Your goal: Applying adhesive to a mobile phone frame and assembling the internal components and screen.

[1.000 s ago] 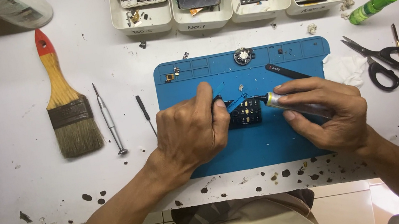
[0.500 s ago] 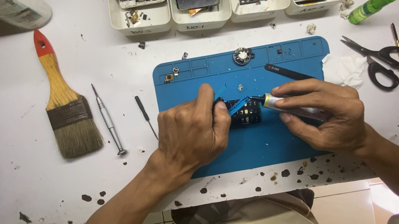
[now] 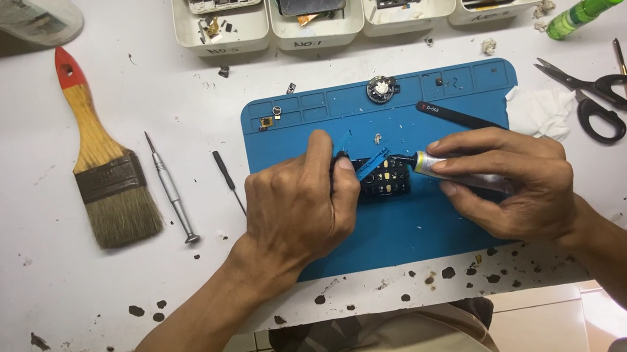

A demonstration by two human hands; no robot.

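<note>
White table [image 3: 24, 287]: one blue mat [image 3: 478, 87], four trays [image 3: 225, 41], two hands [image 3: 298, 209].

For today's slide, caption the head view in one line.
Left hand steadies a small black part on a blue mat; right hand holds a tube.

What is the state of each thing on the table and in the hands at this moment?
left hand: closed on a blue tool, pressing the small dark part
small dark part: lying on the blue mat
right hand: gripping a small tube
small tube: held level, tip at the part
scissors: lying nearly closed
paintbrush: lying flat, unused
blue mat: flat on table
</note>
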